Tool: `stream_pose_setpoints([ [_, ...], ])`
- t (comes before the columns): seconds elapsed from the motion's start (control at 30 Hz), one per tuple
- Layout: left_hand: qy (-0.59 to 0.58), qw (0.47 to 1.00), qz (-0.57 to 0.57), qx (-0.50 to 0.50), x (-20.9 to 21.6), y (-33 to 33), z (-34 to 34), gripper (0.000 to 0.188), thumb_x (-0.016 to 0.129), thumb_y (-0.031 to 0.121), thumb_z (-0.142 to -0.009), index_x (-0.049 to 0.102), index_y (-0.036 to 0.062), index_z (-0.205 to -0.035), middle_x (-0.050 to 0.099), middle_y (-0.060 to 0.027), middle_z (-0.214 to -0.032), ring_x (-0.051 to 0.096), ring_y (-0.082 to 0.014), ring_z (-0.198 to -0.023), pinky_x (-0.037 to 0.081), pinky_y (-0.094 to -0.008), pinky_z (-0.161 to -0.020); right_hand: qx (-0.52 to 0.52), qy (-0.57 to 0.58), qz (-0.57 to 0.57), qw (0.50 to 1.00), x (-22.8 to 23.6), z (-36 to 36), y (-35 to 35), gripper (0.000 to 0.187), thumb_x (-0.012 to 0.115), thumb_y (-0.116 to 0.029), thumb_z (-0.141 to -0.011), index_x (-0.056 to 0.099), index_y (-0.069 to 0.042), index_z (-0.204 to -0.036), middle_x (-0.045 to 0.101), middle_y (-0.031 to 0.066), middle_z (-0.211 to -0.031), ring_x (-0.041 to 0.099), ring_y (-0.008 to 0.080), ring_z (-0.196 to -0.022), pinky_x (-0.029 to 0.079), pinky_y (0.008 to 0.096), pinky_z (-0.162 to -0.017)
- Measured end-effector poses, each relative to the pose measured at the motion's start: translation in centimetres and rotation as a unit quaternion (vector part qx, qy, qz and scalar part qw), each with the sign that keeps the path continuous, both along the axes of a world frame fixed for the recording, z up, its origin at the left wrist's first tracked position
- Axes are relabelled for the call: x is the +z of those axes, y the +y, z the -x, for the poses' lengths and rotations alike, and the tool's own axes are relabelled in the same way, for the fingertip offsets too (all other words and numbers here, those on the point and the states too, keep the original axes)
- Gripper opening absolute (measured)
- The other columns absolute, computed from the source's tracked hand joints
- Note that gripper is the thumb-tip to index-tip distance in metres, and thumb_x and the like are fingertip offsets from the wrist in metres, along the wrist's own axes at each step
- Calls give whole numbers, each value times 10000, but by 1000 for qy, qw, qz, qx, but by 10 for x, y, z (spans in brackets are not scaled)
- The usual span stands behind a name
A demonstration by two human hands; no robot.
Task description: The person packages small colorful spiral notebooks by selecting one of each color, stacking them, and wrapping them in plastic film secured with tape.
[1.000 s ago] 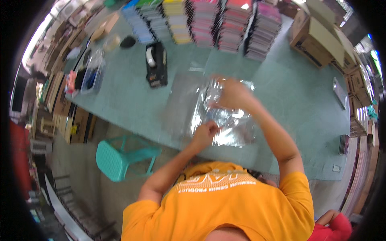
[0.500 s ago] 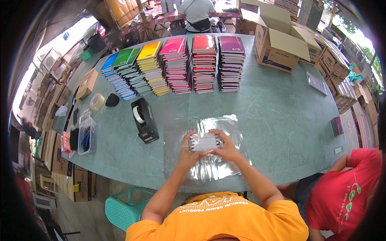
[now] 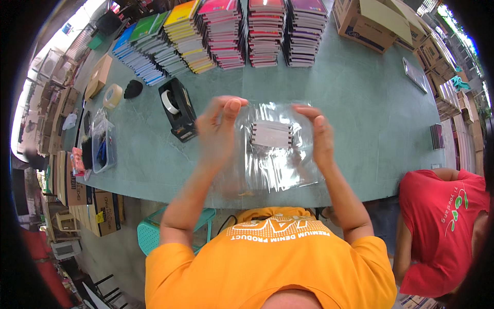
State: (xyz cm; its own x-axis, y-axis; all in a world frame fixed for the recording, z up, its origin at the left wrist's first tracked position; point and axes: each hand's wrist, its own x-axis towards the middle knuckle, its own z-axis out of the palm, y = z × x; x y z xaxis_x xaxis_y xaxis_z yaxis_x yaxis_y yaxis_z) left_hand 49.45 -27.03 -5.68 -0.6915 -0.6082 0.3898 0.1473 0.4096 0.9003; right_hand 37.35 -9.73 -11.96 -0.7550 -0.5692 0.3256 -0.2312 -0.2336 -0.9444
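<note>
A stack of clear plastic sleeves or sheets, shiny with glare, lies on the table in front of me. On top of it rests a small stack of white slips with dark marks along their short sides; neither hand touches it. My left hand, smeared by motion, is at the plastic's upper left corner with thumb and forefinger stretched out. At the upper right edge my right hand has its fingers extended and curved, thumb apart. Whether either hand presses on the plastic I cannot tell.
A black tape dispenser stands left of the plastic. Notebook stacks in several colours, including a red one, line the far side. Cardboard boxes are at the far right. A clear bin sits left. A person in red is close on my right.
My hands have let go of the white slips and moved apart to the plastic's two sides. The slips now lie on the plastic. The view has shifted, so the table's things appear higher.
</note>
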Motion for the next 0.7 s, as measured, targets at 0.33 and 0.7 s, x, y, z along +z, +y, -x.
stream_pose_setpoints([
  [0.33, -266, 742, 565, -244, 8, 0, -5, 372, 631, 151, -694, 604, 71, -1057, 609, -60, -963, 519, -239, -1029, 303, -413, -1003, -75, 196, -114, 971, -75, -44, 15, 503, 728, -43, -692, 562, -96, -1163, 546, 113, -1117, 552, 260, -996, 461, 346, -822],
  [0.7, -72, 669, 632, -385, -2, 14, -54, 283, 573, 121, -734, 596, 92, -1014, 607, -23, -861, 547, -152, -965, 304, -437, -1023, 3, 521, -189, 832, -34, -12, 6, 479, 664, -59, -624, 595, -83, -1097, 561, 45, -1119, 525, 232, -1075, 425, 366, -880],
])
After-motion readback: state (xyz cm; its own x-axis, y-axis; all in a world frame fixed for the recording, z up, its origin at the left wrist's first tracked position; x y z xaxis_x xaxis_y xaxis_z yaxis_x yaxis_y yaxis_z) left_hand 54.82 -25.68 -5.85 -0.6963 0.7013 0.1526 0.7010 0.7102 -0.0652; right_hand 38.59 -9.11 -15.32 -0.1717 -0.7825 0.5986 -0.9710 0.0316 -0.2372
